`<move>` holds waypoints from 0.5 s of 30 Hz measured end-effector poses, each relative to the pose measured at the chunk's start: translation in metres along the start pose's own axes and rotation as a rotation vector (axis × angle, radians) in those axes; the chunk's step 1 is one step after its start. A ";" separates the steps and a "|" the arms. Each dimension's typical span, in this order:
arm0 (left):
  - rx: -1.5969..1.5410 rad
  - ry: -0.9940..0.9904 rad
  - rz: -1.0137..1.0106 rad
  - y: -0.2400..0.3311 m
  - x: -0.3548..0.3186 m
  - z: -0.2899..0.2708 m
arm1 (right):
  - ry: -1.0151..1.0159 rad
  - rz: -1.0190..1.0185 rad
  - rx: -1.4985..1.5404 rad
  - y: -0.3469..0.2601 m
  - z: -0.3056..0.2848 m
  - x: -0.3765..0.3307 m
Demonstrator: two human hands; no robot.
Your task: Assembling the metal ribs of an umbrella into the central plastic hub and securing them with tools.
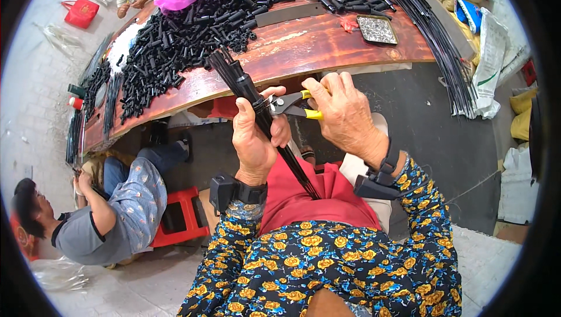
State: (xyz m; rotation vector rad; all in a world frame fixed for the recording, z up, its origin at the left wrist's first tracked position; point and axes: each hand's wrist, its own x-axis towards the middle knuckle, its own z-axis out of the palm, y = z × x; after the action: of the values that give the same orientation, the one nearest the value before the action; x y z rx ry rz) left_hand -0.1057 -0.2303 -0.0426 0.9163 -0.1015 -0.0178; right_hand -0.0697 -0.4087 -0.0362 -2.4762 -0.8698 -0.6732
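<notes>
Left hand [253, 149] clasped black rods [297, 171], right hand [349, 117] clutched pliers [287, 102]; with their nose so near, a slip might have nipped left fingers [281, 132].

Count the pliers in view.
1: the pliers are in the right hand, their nose at the black rods held by the left hand. More could be hidden under the black pieces on the table.
</notes>
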 end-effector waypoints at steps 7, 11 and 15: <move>-0.130 0.013 0.093 -0.008 -0.009 0.018 | -0.710 -0.074 0.637 0.044 -0.035 0.028; 0.145 -0.121 0.023 -0.006 -0.017 0.018 | -1.585 0.447 1.370 0.048 -0.041 0.026; 0.139 -0.098 0.014 -0.004 -0.016 0.014 | -1.089 0.138 0.944 0.035 -0.050 0.018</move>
State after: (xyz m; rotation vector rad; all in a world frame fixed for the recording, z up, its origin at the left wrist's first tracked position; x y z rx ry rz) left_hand -0.1228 -0.2430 -0.0382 1.0536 -0.2021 -0.0430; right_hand -0.0491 -0.4525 0.0056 -1.8096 -0.9843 1.0398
